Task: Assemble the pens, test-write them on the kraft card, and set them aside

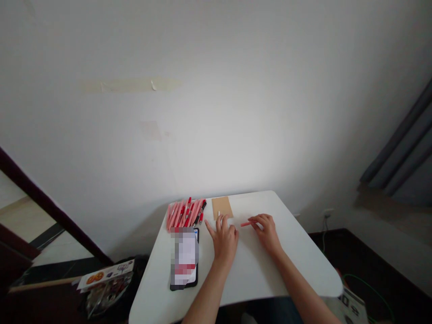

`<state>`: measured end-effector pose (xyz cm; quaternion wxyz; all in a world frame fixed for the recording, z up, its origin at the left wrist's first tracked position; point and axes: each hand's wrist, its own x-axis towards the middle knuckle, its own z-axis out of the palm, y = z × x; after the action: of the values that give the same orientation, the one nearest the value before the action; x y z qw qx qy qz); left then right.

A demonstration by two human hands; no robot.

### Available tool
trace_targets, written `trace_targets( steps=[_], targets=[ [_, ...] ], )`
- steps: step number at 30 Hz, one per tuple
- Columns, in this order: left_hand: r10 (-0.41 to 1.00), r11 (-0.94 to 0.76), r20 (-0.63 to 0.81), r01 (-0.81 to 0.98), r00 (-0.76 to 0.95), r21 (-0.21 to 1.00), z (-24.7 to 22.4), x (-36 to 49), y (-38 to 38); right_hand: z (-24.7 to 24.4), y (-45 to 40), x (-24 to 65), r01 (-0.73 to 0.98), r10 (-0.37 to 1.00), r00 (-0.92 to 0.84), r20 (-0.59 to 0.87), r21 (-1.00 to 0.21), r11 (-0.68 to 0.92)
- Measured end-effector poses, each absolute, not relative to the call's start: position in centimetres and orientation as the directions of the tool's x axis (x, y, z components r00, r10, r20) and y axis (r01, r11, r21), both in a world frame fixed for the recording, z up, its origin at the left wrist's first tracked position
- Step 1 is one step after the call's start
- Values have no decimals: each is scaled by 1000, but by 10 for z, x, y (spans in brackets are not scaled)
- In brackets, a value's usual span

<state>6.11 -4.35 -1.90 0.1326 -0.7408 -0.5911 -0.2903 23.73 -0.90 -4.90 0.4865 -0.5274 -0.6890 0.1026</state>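
Observation:
A slim pink pen-like piece (246, 224) is pinched in the fingertips of my right hand (268, 234), pointing left just above the tabletop. My left hand (224, 238) hovers over the table with the thumb spread away and the other fingers bent. Under or beside its fingertips a small thin white piece (219, 213) shows; I cannot tell whether the fingers touch it. A tan square of paper or card (222, 206) lies just beyond the left hand. Pink, red and black pens (184, 213) lie in a cluster at the back left.
A phone (192, 276), its screen blurred out, rests at the left of the white table (249, 279). The wall (216, 148) rises behind the table. On the floor at the left stands a dark bag or bin (108, 292), and a wall socket (327, 212) is at the right.

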Motion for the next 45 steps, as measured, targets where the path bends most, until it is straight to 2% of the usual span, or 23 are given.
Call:
trace_targets(
  steps=[18, 31, 45],
  targets=[
    [807, -246, 582, 954, 104, 171, -15, 60, -45, -51, -9, 237, 679, 817, 50, 574, -620, 394],
    [815, -233, 575, 951, 78, 201, -12, 54, -50, -47, -15, 234, 832, 815, 42, 578, -472, 291],
    [819, -64, 572, 983, -48, 174, -6, 25, -54, -44, -16, 234, 813, 871, 31, 491, -519, 264]
  ],
)
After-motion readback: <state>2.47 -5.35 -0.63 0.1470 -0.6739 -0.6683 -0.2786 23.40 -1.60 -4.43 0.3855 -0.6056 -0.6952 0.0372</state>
